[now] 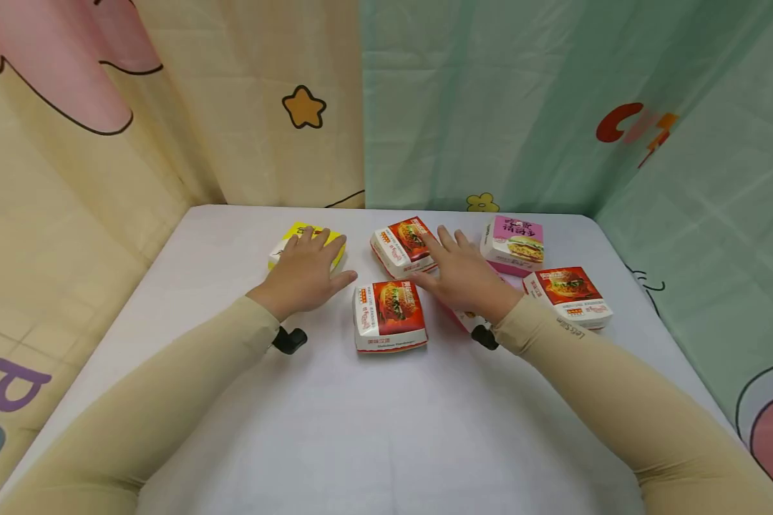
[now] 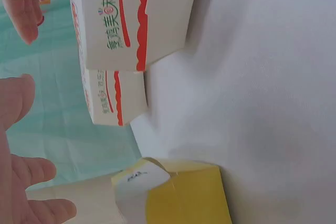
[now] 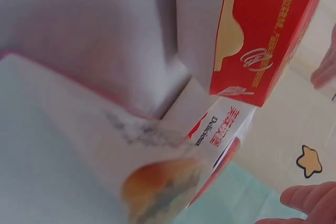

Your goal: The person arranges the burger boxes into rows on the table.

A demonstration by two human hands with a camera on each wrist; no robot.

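Creased sleeves (image 1: 592,372), 6 squarish cartons (image 1: 391,315)

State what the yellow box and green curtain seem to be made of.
Yellow box: probably thin printed card, smooth with low sheen; its flap bends outward.
Green curtain: apparently thin fabric, fibre unclear, fairly matte; soft creases and hanging folds show.

White boxes (image 2: 131,22), yellow box (image 2: 181,195), hands (image 2: 13,174), green curtain (image 2: 60,129)

red-and-white boxes (image 1: 391,318), pink box (image 1: 512,247) and yellow box (image 1: 338,248): printed card, smooth, low sheen. surface (image 1: 386,429): matt, apparently cloth-covered, faintly creased. curtains (image 1: 425,107): thin creased fabric, soft sheen. sleeves (image 1: 187,386): matt cloth, smooth. black wrist pieces (image 1: 290,340): apparently plastic, smooth.
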